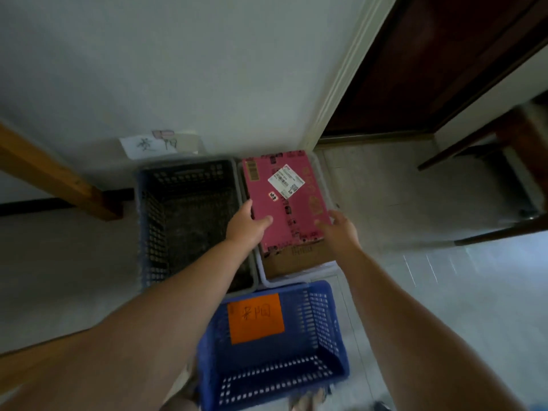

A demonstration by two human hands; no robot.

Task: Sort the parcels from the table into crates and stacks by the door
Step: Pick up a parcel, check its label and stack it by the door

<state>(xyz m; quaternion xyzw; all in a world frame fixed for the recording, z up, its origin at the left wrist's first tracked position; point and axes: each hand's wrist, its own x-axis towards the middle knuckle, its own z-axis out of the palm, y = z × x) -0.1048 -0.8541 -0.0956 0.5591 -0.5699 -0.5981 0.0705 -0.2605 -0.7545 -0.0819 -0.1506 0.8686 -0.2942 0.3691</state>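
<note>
A pink parcel with a white shipping label lies on a brown cardboard box inside a pale crate by the door frame. My left hand grips the parcel's left edge, thumb on top. At the parcel's near right corner is my right hand, fingers fairly straight and touching or just off the edge. A dark blue crate stands to the left with nothing in it. A blue crate with an orange label sits nearest me.
A wooden table leg slants at left. A paper note is stuck low on the wall. The dark door is at upper right, with chair legs on the tiled floor at right.
</note>
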